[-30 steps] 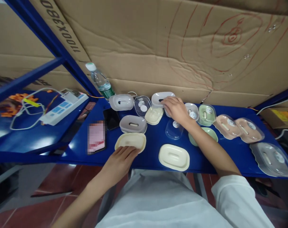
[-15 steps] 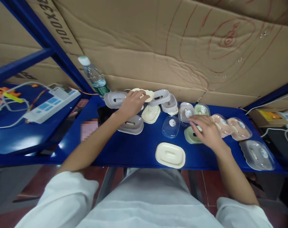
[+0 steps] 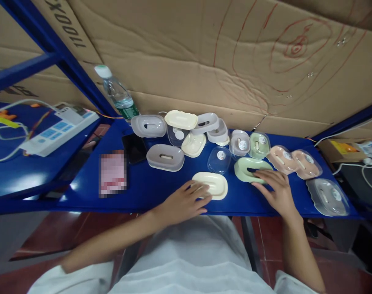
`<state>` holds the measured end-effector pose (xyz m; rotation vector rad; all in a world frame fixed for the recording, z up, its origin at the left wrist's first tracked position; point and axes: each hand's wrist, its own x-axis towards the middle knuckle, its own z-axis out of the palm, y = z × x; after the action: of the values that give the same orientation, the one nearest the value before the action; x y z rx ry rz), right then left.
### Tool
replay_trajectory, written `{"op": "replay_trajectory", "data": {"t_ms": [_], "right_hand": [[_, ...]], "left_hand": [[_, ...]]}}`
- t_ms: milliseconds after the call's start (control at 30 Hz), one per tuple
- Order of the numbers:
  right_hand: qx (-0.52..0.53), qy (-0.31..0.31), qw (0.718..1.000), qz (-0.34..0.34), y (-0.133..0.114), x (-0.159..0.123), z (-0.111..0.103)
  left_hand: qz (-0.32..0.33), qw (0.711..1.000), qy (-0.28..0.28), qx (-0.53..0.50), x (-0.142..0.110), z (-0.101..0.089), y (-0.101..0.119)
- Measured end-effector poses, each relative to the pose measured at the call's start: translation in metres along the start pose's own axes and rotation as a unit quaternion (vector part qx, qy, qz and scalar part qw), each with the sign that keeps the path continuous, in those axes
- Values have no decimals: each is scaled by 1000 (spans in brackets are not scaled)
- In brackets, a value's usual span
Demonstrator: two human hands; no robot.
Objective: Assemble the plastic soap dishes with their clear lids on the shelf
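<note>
My left hand point(image 3: 187, 202) lies palm down over the left end of a cream soap dish base point(image 3: 218, 187) near the front edge, its fingers spread and touching the dish. To the right, my right hand point(image 3: 276, 192) grips the right end of a green soap dish tray point(image 3: 243, 171), fingertips inside by its dark slot and thumb at the front wall. Between and behind them lies a clear lid point(image 3: 219, 160) with a round sticker. Further left sits a grey slotted tray point(image 3: 165, 157).
Along the back are a cream dish piece point(image 3: 181, 119), stacked grey trays point(image 3: 208, 122) and a green lidded dish point(image 3: 259, 145). Peach lidded dishes point(image 3: 284, 159) and a grey one point(image 3: 328, 197) stand right. A water bottle point(image 3: 120, 96), phone point(image 3: 135, 148) and power strip point(image 3: 60, 132) are left.
My left hand has left the cream piece at the back and come forward to the front cream base, which has shifted slightly left and back. My right hand has lowered onto the green tray.
</note>
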<state>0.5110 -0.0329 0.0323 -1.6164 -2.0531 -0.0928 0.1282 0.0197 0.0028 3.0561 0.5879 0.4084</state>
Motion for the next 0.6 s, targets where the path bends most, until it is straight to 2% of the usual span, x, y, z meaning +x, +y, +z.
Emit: {"op": "replay_trajectory", "data": {"t_ms": [100,200,300,367,433,500,600], "right_hand": [[9,33,999,-11,-21,32,-4],[20,16,998,-57,-38,89,9],[31,7,994,-108,-54,160,40],[25,10,993,-118,-66,202,66],[21,6,993,-120,-79,234,88],[22,9,992,-120,-88,249,102],[21,37,992,-121,-80,240,103]], "left_hand": [[-34,999,13,-13,-13,-4,-7],[-91,995,27,-13,-23,-3,-7],[-151,988,34,-3,-24,0,-7],[-169,985,36,-5,-22,2,-9],[-176,984,41,-12,-19,4,-12],[-176,983,48,-13,-19,6,-14],[-162,984,70,-6,-23,5,-14]]}}
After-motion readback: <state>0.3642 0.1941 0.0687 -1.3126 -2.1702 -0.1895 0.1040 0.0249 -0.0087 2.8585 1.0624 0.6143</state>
